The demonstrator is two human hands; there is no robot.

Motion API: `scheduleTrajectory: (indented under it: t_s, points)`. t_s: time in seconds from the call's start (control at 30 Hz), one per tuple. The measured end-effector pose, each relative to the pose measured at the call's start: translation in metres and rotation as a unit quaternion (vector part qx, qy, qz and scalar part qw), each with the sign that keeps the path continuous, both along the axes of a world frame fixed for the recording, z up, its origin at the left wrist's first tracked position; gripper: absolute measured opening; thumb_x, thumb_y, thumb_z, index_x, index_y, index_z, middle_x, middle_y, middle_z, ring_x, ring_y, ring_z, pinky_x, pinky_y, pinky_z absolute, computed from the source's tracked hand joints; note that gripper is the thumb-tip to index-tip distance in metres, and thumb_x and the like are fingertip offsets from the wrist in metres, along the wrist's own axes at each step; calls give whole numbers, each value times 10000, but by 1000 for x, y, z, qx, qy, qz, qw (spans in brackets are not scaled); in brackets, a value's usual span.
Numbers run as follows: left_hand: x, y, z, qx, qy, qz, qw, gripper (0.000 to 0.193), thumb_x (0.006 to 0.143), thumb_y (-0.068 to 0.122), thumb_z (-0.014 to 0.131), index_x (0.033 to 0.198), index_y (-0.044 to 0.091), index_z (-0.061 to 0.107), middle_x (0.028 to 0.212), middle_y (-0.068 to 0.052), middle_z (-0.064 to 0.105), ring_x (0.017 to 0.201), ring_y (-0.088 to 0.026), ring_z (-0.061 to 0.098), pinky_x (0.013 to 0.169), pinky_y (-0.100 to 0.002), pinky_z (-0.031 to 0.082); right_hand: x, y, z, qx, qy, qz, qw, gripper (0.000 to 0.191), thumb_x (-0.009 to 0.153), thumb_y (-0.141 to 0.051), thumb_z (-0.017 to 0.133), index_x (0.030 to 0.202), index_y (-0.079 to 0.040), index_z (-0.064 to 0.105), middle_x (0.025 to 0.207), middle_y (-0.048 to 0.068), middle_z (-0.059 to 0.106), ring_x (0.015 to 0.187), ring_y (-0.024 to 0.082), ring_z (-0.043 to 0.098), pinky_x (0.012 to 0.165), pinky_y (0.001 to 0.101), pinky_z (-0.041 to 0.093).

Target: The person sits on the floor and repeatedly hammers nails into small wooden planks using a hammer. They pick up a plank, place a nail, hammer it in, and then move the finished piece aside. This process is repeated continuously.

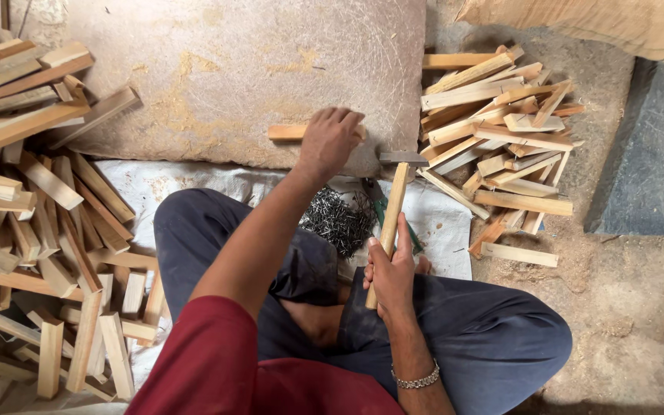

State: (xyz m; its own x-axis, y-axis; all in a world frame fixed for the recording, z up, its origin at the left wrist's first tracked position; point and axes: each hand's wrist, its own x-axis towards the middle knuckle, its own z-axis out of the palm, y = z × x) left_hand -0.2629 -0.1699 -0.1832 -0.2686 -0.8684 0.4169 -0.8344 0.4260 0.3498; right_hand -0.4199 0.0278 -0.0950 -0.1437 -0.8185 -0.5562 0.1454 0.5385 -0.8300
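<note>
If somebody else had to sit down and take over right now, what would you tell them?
Left hand: pressing a short wooden strip flat on the stone slab.
Right hand: gripping the hammer by its wooden handle, head raised just right of the strip.
Nails: heaped on the white sack in front of the crossed legs.
Cut wooden strips lie in a pile to the right; the left pile looks much the same.
Whether this strip already has a nail in it cannot be seen; the hand covers it.

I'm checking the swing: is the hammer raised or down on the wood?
Raised. The hammer head sits beside the wood strip, gripped in the right hand.
</note>
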Motion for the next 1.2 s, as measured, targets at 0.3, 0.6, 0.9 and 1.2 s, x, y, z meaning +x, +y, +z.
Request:
scheduleTrajectory:
  t_s: [0.3,0.6,0.9,1.2]
  points:
    - [23,124,-22,236,-52,-173,955,264,780,302,789,885,70,717,1026,-122,638,1029,-313,592,860,-446,507,9,-6,-13,-18,11,-5,1000,803,944,-89,613,1637,-182,218,684,16,492,426,56,446,334,227,396]
    - [40,156,-56,188,-20,-176,966,130,788,236,731,807,109,712,960,-97,624,1002,-302,588,842,-435,490,38,22,-18,-36,110,28,993,785,932,-114,629,1624,-182,264,706,21,537,421,70,445,337,243,392]
    - [68,164,-14,150,136,-187,961,151,811,186,721,848,83,617,884,-114,623,896,-349,604,807,-462,503,62,27,-2,-40,159,48,985,789,908,-150,638,1607,-213,276,726,31,590,414,99,473,344,269,427]
    - [84,182,-9,248,481,0,841,131,978,97,686,994,24,578,820,-109,659,730,-186,648,666,-327,547,66,36,-13,-50,202,50,977,773,943,-164,649,1650,-207,340,770,176,611,494,235,488,421,387,441]
